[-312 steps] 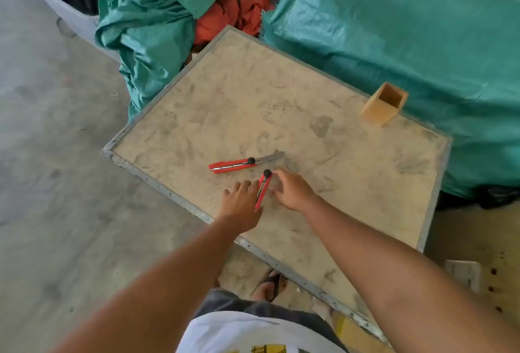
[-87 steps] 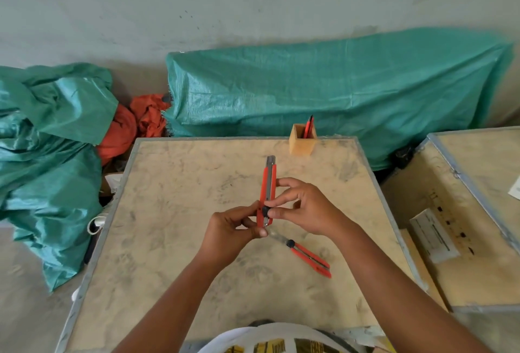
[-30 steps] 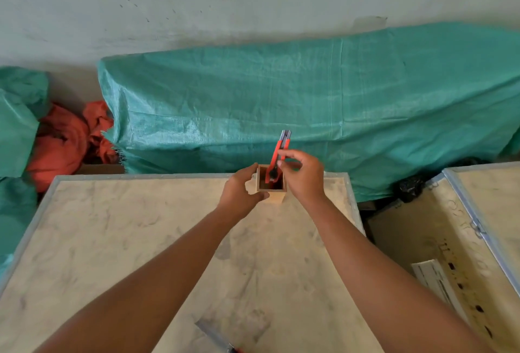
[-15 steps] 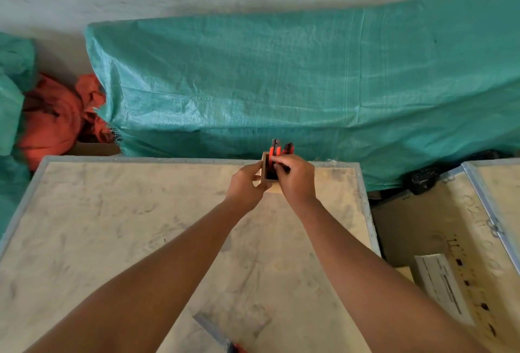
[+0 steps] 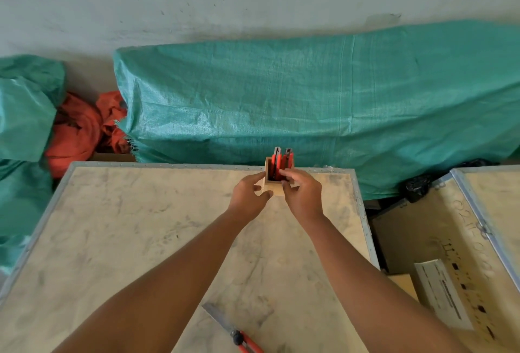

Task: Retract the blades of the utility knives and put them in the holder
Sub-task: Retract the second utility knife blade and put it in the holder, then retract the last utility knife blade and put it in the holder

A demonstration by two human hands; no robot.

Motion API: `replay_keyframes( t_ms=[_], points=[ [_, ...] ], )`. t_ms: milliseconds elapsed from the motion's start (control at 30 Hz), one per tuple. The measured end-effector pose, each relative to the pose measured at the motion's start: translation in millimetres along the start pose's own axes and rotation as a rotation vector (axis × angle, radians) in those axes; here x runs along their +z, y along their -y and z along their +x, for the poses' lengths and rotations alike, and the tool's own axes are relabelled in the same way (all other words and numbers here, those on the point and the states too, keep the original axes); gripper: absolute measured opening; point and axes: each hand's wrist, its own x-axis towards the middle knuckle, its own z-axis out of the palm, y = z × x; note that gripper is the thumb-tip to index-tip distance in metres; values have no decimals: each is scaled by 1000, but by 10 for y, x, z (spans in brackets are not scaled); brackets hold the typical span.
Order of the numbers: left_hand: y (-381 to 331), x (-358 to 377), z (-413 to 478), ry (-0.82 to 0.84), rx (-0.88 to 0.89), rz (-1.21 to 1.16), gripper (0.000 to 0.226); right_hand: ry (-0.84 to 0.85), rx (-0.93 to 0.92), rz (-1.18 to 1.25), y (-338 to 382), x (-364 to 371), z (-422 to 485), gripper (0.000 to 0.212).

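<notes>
Utility knives (image 5: 281,162) stood in far holder (image 5: 274,188), steadied by left hand (image 5: 249,195).
Right hand (image 5: 302,195) fingers loosely curled, pinching nothing; near knife (image 5: 233,328), blade out, to be retracted next.

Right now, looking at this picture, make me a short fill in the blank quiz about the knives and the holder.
1. The number of red knives standing in the wooden holder is ____.
2. The knife lying on the table near the bottom edge has its blade ____.
3. The left hand steadies the holder on the ____ edge of the table.
4. The covering behind the table is a ____ tarp.

Missing words: two; extended; far; green
</notes>
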Motion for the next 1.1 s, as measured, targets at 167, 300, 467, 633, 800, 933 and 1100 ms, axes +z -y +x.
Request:
replay_keyframes(
  t_ms=[167, 300, 467, 633, 800, 933, 1100],
  points=[
    [57, -74, -545, -58, -57, 15, 54, 80, 53, 1, 128, -170, -506, 31],
    [285, -110, -1109, -87, -98, -24, 51, 203, 85, -4, 177, -241, -956, 31],
    [709, -29, -1846, -143, -195, -102, 50, 405, 108, -12, 170, -262, -1471, 28],
    [1149, 275, -2551, -203, -336, -166, 51, 671, 152, -47, 164, -196, -1952, 25],
    [1344, 677, -3050, -256, -397, -157, 50, 877, 139, -111, 175, -86, -2242, 30],
    [1367, 984, -3222, -252, -424, -142, 56, 1002, 99, -188, 192, 33, -2384, 40],
    [1299, 1193, -3182, -269, -446, -141, 34, 1114, 18, -238, 219, 178, -2460, 42]
  ],
)
